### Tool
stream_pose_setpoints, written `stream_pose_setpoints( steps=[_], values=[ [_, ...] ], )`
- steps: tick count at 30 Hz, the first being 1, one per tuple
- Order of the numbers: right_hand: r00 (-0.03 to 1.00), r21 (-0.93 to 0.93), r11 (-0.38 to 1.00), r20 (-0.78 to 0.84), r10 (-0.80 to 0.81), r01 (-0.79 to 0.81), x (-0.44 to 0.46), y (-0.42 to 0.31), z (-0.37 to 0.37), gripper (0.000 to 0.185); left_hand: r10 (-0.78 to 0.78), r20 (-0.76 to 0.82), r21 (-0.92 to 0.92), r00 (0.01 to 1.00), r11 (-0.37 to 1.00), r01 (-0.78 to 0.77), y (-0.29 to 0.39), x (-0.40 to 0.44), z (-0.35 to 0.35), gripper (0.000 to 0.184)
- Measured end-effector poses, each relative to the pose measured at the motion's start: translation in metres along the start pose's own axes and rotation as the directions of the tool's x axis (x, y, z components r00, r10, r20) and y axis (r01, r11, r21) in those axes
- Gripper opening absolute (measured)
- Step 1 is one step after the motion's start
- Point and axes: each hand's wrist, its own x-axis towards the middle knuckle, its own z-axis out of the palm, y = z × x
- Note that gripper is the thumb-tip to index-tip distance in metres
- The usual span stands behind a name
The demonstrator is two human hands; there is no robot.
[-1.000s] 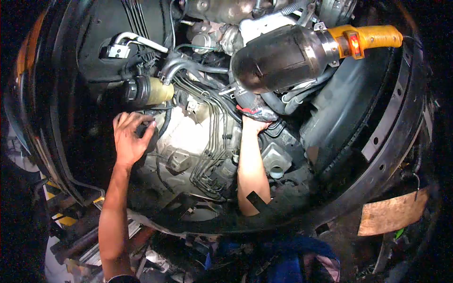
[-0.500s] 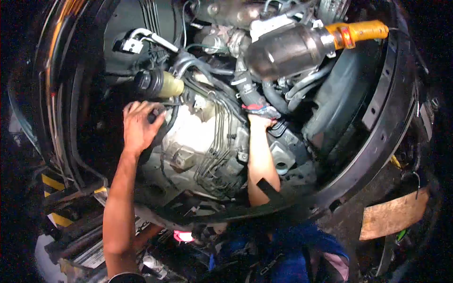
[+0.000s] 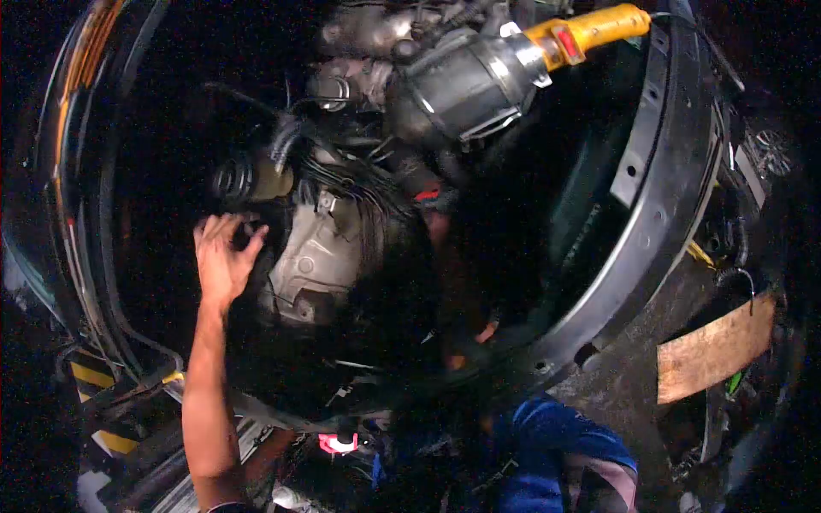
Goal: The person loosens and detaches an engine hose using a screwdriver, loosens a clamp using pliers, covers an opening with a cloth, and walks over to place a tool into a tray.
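My left hand (image 3: 224, 261) is raised at the left of the engine bay, just below the yellowish reservoir (image 3: 274, 181) with its dark cap. Its fingers are curled towards the thumb around something small and dark that I cannot make out. My right hand is not in view. Another person's bare forearm (image 3: 440, 295) reaches up from under the front edge, very dim; its hand is lost in shadow beside a red-marked item (image 3: 426, 195). Above it, a lamp with a yellow handle (image 3: 599, 32) and a dark rounded head lies across the engine parts.
A curved metal crossmember (image 3: 611, 265) borders the bay at right. Outside it hangs a brown board (image 3: 717, 349). Blue clothing (image 3: 556, 453) of a person shows below the front edge. Striped yellow-black blocks (image 3: 92, 376) stand at lower left, and a pink light (image 3: 340, 443) glows below.
The bay has gone much darker, leaving the other person's forearm barely visible. The view has shifted, and the lamp appears further left and higher. My left hand keeps its curled shape.
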Motion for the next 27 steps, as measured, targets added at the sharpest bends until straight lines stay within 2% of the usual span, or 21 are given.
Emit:
stream_pose_setpoints(
  steps=[1,7,11,14,17,18,19,20,21,23,24,25,27],
  values=[
    [1.000,0.001,1.000,-0.002,0.003,-0.003,0.000,-0.001,0.000,0.038,-0.034,0.069,-0.038,0.997,0.999,0.036,0.001,0.001,-0.005,0.026],
    [0.999,-0.150,0.988,-0.040,0.026,-0.032,-0.014,0.000,-0.012,0.037,-0.046,0.046,-0.059,0.998,0.997,0.048,0.009,0.005,-0.011,0.025],
    [0.996,-0.344,0.936,-0.056,0.067,-0.083,-0.039,-0.002,-0.017,0.037,-0.053,0.022,-0.076,0.998,0.996,0.054,0.011,0.002,-0.015,0.025],
    [0.994,-0.544,0.832,-0.062,0.091,-0.110,-0.061,-0.007,-0.025,0.037,-0.027,-0.006,-0.061,1.000,0.998,0.026,0.009,0.002,-0.015,0.025],
    [0.999,-0.809,0.587,-0.014,0.041,-0.035,-0.082,-0.018,-0.040,0.037,-0.099,0.044,-0.021,0.994,0.995,0.100,0.014,-0.001,-0.020,0.025],
    [1.000,-0.894,0.448,0.027,0.010,0.019,-0.090,-0.022,-0.041,0.037,-0.079,0.080,-0.124,0.994,0.988,0.089,0.010,0.002,-0.019,0.025],
    [0.996,-0.952,0.291,0.092,-0.020,0.094,-0.106,-0.027,-0.040,0.037,-0.076,0.060,-0.119,0.995,0.989,0.083,0.011,0.002,-0.019,0.024],
    [0.989,-0.978,0.177,0.128,0.068,0.114,-0.150,-0.038,0.000,0.037,-0.084,0.069,-0.113,0.994,0.989,0.091,0.010,0.001,-0.018,0.023],
    [0.973,-0.966,-0.138,0.227,-0.045,0.219,-0.165,-0.041,0.000,0.040,-0.091,0.074,-0.107,0.993,0.989,0.098,0.009,0.002,-0.018,0.023],
    [0.826,-0.770,-0.300,0.541,0.161,0.563,-0.175,-0.052,-0.017,0.050,-0.090,0.044,-0.113,0.995,0.989,0.094,0.010,0.002,-0.017,0.022],
    [0.749,-0.678,-0.320,0.613,0.252,0.662,-0.180,-0.059,-0.028,0.060,-0.091,0.030,-0.115,0.995,0.989,0.094,0.010,0.000,-0.017,0.021],
    [0.746,-0.610,-0.430,0.550,0.375,0.666,-0.193,-0.072,-0.029,0.069,-0.097,0.042,-0.140,0.994,0.985,0.102,0.011,0.001,-0.020,0.021],
    [0.630,-0.503,-0.390,0.525,0.572,0.772,-0.208,-0.093,-0.027,0.076,-0.119,0.074,-0.124,0.990,0.984,0.127,0.012,0.001,-0.022,0.020]
  ],
)
